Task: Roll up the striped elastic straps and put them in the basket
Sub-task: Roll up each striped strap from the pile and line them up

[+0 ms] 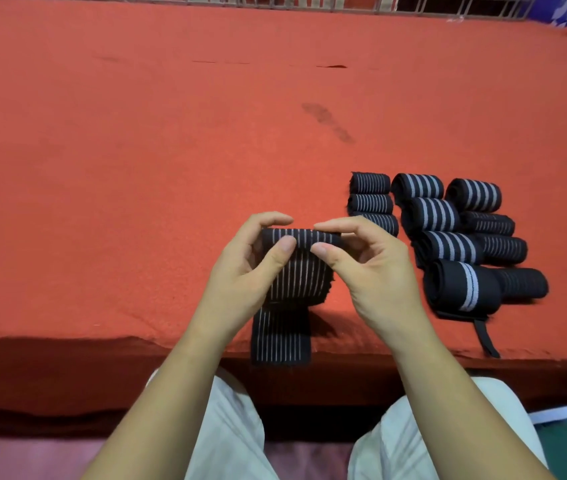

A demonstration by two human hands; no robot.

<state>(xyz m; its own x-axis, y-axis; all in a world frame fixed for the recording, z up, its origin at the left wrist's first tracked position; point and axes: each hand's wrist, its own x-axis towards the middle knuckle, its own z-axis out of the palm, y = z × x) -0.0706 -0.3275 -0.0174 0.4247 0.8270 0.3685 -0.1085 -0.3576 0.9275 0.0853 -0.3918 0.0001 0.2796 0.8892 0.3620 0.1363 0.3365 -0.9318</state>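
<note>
A black elastic strap with thin white stripes (296, 282) is held just above the red table's front edge. My left hand (251, 268) pinches its rolled top end from the left, thumb in front. My right hand (368, 268) pinches the same end from the right. The strap's loose tail (280, 341) hangs down over the table edge. To the right, several rolled straps lie in three rows: thin-striped rolls (372, 199), wide-striped rolls (431, 213), and a further row (483, 220). No basket is in view.
Red cloth covers the table (171, 150), with a dark stain (327, 121) near the middle. A metal railing (310, 1) runs along the far edge. A loose black strap end (485, 337) trails off the front edge at right. My knees in white trousers (233, 427) are below.
</note>
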